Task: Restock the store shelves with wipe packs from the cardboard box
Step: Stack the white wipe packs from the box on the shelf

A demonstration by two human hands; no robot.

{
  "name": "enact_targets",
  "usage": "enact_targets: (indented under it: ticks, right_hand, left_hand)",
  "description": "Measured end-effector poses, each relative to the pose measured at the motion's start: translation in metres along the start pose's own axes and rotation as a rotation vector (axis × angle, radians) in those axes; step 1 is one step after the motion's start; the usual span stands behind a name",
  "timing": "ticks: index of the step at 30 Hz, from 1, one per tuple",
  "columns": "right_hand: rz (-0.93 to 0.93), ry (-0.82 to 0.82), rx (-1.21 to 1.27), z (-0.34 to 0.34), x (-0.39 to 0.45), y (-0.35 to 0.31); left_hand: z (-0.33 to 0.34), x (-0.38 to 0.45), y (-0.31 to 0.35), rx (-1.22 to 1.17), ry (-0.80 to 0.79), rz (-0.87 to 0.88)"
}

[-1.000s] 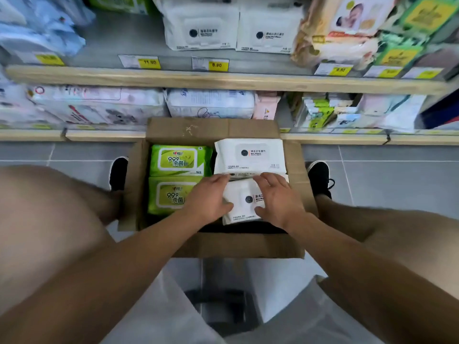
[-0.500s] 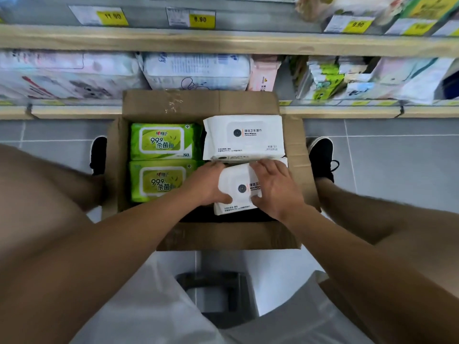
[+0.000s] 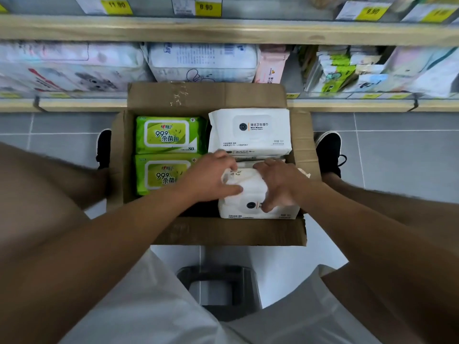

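Observation:
An open cardboard box [image 3: 223, 232] sits on the floor between my feet. Two green wipe packs [image 3: 169, 135] lie in its left half. A white wipe pack [image 3: 250, 130] lies at the back right, and another white pack [image 3: 250, 192] at the front right is tilted up. My left hand [image 3: 206, 177] grips that tilted pack on its left side, thumb on top. My right hand [image 3: 278, 182] holds its right side, fingers curled over the top. A further white pack [image 3: 233, 212] shows underneath it.
Two wooden-edged shelves [image 3: 223, 31] run across the top, stocked with tissue and wipe packs [image 3: 203, 60] and yellow price tags [image 3: 206, 7]. My black shoes [image 3: 329, 150] flank the box. A dark stool [image 3: 218, 289] stands below me on grey floor tiles.
The view has tilted down toward the box. Both hands have closed further round the front white pack and tipped its far edge upward.

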State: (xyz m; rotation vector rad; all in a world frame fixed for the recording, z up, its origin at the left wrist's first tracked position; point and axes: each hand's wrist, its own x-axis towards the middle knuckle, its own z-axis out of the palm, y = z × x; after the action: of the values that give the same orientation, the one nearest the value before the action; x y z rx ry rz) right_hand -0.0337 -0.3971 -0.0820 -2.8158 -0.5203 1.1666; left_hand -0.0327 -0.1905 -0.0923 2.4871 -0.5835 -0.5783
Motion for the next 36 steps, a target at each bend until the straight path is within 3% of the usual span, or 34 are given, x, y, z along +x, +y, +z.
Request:
enact_targets:
  ticks: [3,5,13,17,20,23,26,32,36]
  right_hand:
    - [-0.048,0.139,-0.053,0.006,-0.011,-0.002]
    - [-0.080,0.249,-0.083,0.012,-0.017,-0.002]
    - [-0.093,0.547,-0.120,0.040,-0.019,0.007]
    - [-0.069,0.579,-0.113,0.044,-0.014,0.004]
    - [-0.084,0.582,-0.118,0.047,-0.015,0.002]
    - [-0.115,0.600,-0.134,0.052,-0.018,0.004]
    - [-0.121,0.587,-0.149,0.054,-0.018,0.007]
    - [-0.132,0.534,-0.182,0.055,-0.018,0.011]
    - [-0.130,0.518,-0.181,0.054,-0.016,0.012]
  left_hand:
    - [-0.023,0.025,-0.008,0.022,0.199,-0.103]
    - [-0.032,0.043,-0.010,0.067,0.243,-0.123]
    - [-0.024,0.113,-0.016,0.272,0.047,-0.117]
    - [-0.022,0.117,-0.014,0.356,-0.001,-0.194]
    - [-0.018,0.102,-0.008,0.395,-0.017,-0.153]
    - [-0.015,0.090,-0.010,0.174,-0.011,-0.047]
    - [-0.022,0.097,-0.008,-0.051,-0.051,-0.063]
    - [-0.019,0.112,-0.002,0.126,-0.256,-0.309]
    - [-0.021,0.109,0.005,0.120,-0.229,-0.268]
